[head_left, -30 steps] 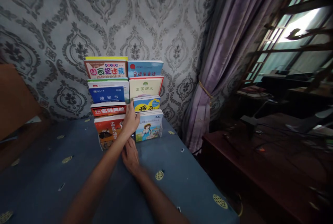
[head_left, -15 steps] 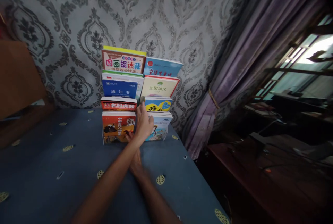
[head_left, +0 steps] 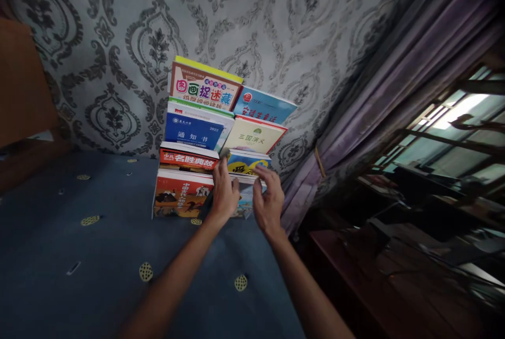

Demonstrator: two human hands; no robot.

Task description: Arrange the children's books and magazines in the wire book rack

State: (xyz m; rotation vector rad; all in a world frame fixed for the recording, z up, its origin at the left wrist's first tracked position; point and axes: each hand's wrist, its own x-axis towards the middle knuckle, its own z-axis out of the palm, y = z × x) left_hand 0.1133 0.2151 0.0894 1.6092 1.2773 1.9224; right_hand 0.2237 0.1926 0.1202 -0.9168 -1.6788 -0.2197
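Observation:
Two columns of books stand in a tiered rack (head_left: 153, 210) with clear sides. My left hand (head_left: 225, 194) is at the left edge of the light-blue front book (head_left: 245, 194), its fingers pointing up and its thumb apart. By that book's right edge, my right hand (head_left: 270, 199) has curved fingers spread from the thumb; whether it touches is unclear. Behind them is a blue-and-yellow book (head_left: 246, 163), partly covered by fingers. Left of my left hand are an orange-red book (head_left: 183, 194) and a red book with white lettering (head_left: 189, 160).
Higher tiers hold a dark-blue booklet (head_left: 193, 133), a cream book (head_left: 254, 139), a blue book (head_left: 266, 105) and a picture book (head_left: 205, 86). A patterned blue cloth (head_left: 106, 255) covers the table. Brown cardboard (head_left: 19, 84) is at left, a purple curtain (head_left: 343, 118) at right.
My right hand has moved from low at the front books, under my left arm, to the light-blue book's right side. The arms are uncrossed. The view has tilted and come closer.

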